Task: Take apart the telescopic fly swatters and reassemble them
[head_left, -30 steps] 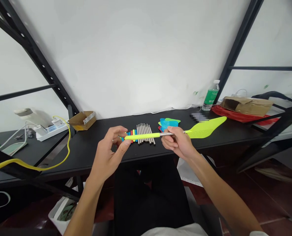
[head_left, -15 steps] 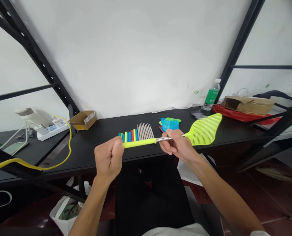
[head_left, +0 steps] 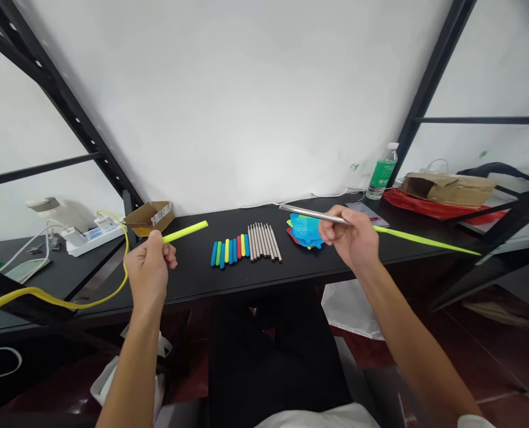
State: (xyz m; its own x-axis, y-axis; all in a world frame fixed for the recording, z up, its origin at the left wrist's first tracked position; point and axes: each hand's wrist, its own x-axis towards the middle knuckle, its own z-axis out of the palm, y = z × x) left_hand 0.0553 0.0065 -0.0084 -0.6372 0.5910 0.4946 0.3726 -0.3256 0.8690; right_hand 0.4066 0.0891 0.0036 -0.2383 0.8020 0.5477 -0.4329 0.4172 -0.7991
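Note:
My left hand (head_left: 151, 264) is shut on a yellow-green plastic handle grip (head_left: 185, 232), which now stands apart from any rod. My right hand (head_left: 349, 235) grips a steel rod (head_left: 313, 214) whose far end carries a yellow-green fly swatter head (head_left: 425, 240), seen edge-on as a thin strip. Between my hands, a row of coloured plastic grips (head_left: 229, 249) lies on the black table (head_left: 193, 267) next to several bare metal rods (head_left: 264, 242). Blue, red and green swatter heads (head_left: 306, 230) lie stacked just beneath my right hand.
A small open cardboard box (head_left: 151, 218) sits at the table's left end, near a power strip (head_left: 93, 236) and a yellow cable (head_left: 125, 261). At the back right stand a green-labelled water bottle (head_left: 383, 171), a red bag (head_left: 407, 202) and brown cardboard (head_left: 447, 189).
The yellow-green handle has come off the steel rod and moved left in my left hand. My right hand has turned the swatter head edge-on. The two hands are now far apart.

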